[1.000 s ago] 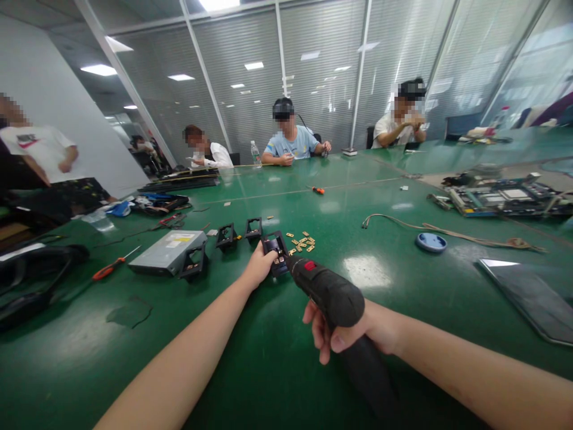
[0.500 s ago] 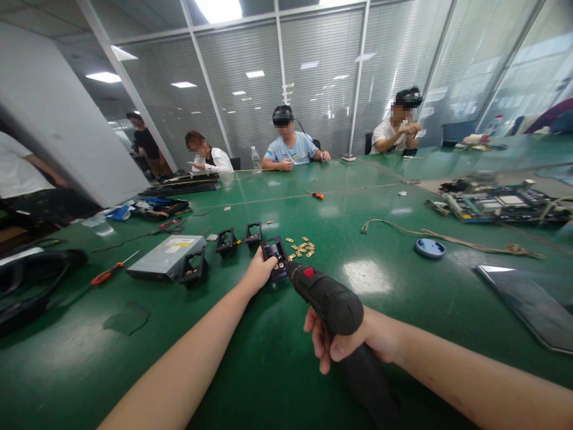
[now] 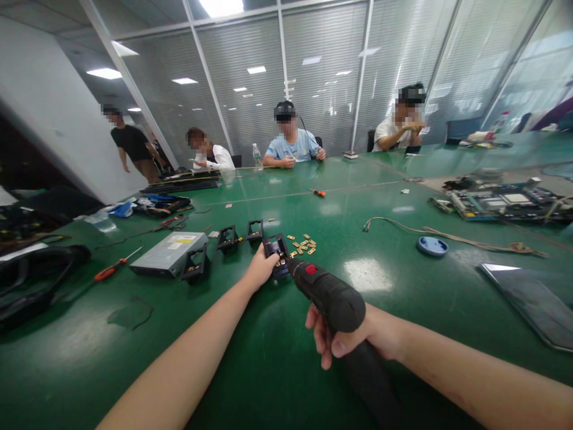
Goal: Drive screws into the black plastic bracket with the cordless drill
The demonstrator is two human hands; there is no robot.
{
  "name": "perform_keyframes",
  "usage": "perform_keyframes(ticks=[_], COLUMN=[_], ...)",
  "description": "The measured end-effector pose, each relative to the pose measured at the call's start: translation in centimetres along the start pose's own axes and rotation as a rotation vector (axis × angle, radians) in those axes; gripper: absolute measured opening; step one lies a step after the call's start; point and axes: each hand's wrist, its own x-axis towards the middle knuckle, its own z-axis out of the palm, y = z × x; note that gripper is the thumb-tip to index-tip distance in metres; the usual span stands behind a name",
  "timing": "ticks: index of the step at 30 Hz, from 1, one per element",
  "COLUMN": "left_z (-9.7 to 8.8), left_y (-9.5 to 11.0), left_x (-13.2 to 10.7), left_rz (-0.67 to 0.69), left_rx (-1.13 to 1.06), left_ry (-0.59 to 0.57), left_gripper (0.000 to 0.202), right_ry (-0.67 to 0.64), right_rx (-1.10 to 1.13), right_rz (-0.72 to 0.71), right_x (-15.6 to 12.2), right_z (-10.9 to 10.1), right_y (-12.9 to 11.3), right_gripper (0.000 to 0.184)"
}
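My left hand (image 3: 261, 267) grips a black plastic frame (image 3: 281, 272) by its left side, thumb over its inner edge, low over the green table. Small brass-coloured bits show inside the frame. In my right hand (image 3: 333, 341) is a black cordless drill (image 3: 332, 297) with a red switch on top, its nose pointing at the frame; whether the tip touches is hidden. Just beyond lie several small brass plates (image 3: 305, 245). Three similar black frames stand to the left: one near (image 3: 196, 264), one further back (image 3: 228, 239), and one behind my hand (image 3: 255, 232).
A metal optical drive (image 3: 168, 255) and an orange screwdriver (image 3: 111, 270) lie left. To the right are a blue round lid (image 3: 432, 246), a tan cable (image 3: 474, 237), a tablet-like slab (image 3: 528, 301) and circuit boards (image 3: 510, 200). Several people sit or stand beyond the table.
Both hands, the frame and the drill hold nearly the same position; the view has shifted slightly. At the back left, a person in dark clothing has come further into view.
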Motion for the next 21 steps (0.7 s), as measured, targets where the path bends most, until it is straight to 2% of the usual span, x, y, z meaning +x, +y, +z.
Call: perform_keyframes(ticks=[21], left_z=[0.24], left_y=[0.14], left_x=[0.21], left_rz=[-0.016], left_rx=[-0.007], left_ry=[-0.013], left_gripper=[0.040], right_ry=[-0.007], right_rx=[-0.051], right_rz=[-0.016], right_x=[-0.46], right_z=[-0.08], right_y=[-0.34], right_gripper=[0.054])
